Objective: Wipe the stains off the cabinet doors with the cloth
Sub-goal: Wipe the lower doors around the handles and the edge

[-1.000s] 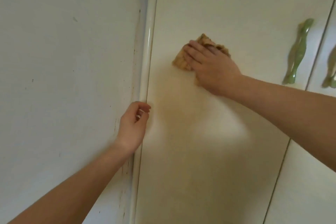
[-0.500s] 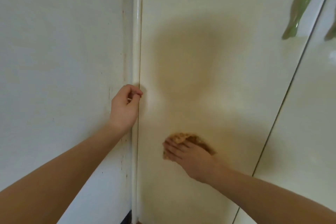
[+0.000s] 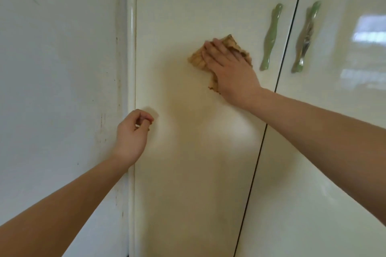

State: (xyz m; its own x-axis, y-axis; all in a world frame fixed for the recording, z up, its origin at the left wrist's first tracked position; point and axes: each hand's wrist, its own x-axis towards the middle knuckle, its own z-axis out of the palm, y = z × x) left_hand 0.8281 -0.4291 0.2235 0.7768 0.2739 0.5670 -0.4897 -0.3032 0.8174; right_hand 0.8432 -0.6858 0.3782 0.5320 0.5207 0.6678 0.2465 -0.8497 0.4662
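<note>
A glossy cream cabinet door (image 3: 188, 152) fills the middle of the view. My right hand (image 3: 229, 67) presses a crumpled tan cloth (image 3: 197, 59) flat against the door's upper part, fingers straight and pointing up-left; most of the cloth is hidden under the palm. My left hand (image 3: 132, 131) hovers lower, by the door's left edge, fingers loosely curled with thumb touching fingertips, holding nothing. A second cream door (image 3: 334, 152) lies to the right across a dark gap.
Two green wavy handles, one on the left door (image 3: 271, 37) and one on the right door (image 3: 306, 37), flank the gap between the doors. A rounded cream trim strip (image 3: 131, 48) borders the left door. The white wall (image 3: 58, 69) beside it shows dark streaks along its right edge.
My right hand swept the cloth from the upper door down to its lower part, then back up to near the handle. My left hand stayed by the door's left edge.
</note>
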